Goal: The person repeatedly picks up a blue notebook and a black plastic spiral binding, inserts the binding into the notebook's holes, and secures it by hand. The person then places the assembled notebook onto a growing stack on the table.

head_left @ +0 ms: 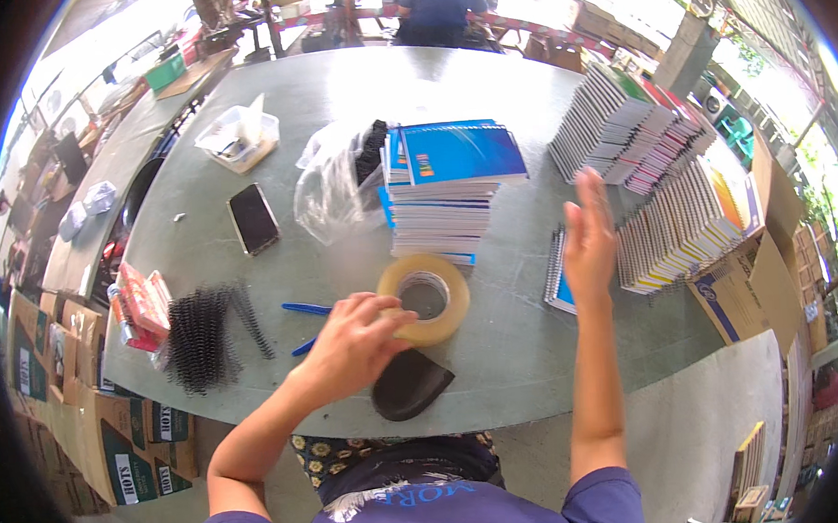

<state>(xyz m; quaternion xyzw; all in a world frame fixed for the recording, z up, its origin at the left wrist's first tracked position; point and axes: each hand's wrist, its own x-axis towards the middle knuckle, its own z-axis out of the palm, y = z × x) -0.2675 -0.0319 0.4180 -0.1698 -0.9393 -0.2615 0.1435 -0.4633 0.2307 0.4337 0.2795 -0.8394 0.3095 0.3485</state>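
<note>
My left hand (355, 337) is at the left edge of a wide roll of clear tape (454, 307), fingers curled; what they hold, if anything, is hidden. Beside it, two blue handles (304, 309) of a tool stick out, the rest covered by the hand. A dark curved pad (410, 385) lies just below. My right hand (589, 245), slightly blurred, is open with fingers straight, next to a blue spiral notebook (558, 279) on the table. Beyond the tape stands a tall stack of blue-covered notebooks (440, 214).
Black spiral coils (201, 341) lie at left near red-and-white packets (142, 306). A phone (253, 218), a plastic tub (238, 138) and a clear bag (336, 190) sit farther back. Spiral-bound notebook stacks (684, 224) and an open carton (752, 284) stand at right.
</note>
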